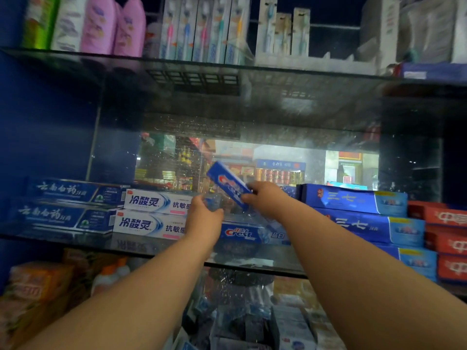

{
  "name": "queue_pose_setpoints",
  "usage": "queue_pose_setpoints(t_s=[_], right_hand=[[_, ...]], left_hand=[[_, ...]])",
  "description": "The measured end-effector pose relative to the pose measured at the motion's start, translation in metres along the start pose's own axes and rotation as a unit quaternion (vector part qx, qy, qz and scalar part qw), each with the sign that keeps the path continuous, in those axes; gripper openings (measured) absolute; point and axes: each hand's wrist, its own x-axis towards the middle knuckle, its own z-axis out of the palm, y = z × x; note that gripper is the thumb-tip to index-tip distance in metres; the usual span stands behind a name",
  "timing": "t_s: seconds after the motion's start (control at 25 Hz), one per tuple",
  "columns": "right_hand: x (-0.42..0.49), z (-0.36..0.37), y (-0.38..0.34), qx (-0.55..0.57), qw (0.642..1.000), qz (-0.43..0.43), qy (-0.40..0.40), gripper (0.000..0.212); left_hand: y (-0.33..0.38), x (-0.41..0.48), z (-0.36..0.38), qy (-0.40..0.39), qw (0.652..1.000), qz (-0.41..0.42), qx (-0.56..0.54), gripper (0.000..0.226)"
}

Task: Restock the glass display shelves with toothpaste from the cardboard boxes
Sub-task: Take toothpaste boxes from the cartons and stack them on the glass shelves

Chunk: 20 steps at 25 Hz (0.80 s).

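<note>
My right hand grips a blue Crest toothpaste box, tilted with its far end up and to the left, above the middle glass shelf. My left hand is just left of it and holds a crinkled piece of clear plastic wrap. Below both hands another Crest box lies flat on the shelf. White toothpaste boxes are stacked to its left, dark blue ones further left.
Blue and yellow boxes and red boxes are stacked on the right. The upper glass shelf carries toothbrushes and pink bottles. Below the middle shelf lie more packaged goods and orange packs.
</note>
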Motion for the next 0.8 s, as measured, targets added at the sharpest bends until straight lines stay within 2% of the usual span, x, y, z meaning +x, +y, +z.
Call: queue_pose_setpoints(t_s=[0.08, 0.16, 0.24, 0.28, 0.36, 0.48, 0.56, 0.68, 0.8], right_hand=[[0.001, 0.009, 0.013, -0.141, 0.989, 0.016, -0.046, 0.032], [0.004, 0.027, 0.027, -0.217, 0.971, 0.04, -0.09, 0.033], [0.01, 0.045, 0.04, -0.252, 0.96, 0.059, -0.104, 0.038], [0.012, 0.052, 0.044, -0.254, 0.959, 0.067, -0.107, 0.04], [0.019, 0.061, 0.048, -0.251, 0.956, 0.087, -0.127, 0.043], [0.023, 0.069, 0.05, -0.261, 0.944, 0.105, -0.173, 0.052], [0.023, 0.069, 0.053, -0.269, 0.942, 0.102, -0.171, 0.051], [0.022, 0.067, 0.055, -0.278, 0.941, 0.099, -0.165, 0.05], [0.022, 0.068, 0.054, -0.283, 0.939, 0.103, -0.165, 0.049]], left_hand=[[-0.007, 0.005, -0.009, 0.01, 0.979, 0.125, 0.162, 0.049], [-0.018, 0.011, -0.012, -0.051, 0.919, 0.198, 0.338, 0.052], [-0.029, 0.014, -0.008, -0.131, 0.837, 0.187, 0.498, 0.055], [-0.032, 0.014, -0.005, -0.162, 0.808, 0.166, 0.542, 0.056], [-0.035, 0.015, 0.001, -0.199, 0.774, 0.138, 0.584, 0.056], [-0.039, 0.016, 0.005, -0.219, 0.742, 0.128, 0.62, 0.052], [-0.039, 0.016, 0.005, -0.228, 0.722, 0.131, 0.64, 0.047], [-0.04, 0.017, 0.006, -0.225, 0.71, 0.143, 0.652, 0.041], [-0.039, 0.017, 0.006, -0.23, 0.714, 0.14, 0.646, 0.04]])
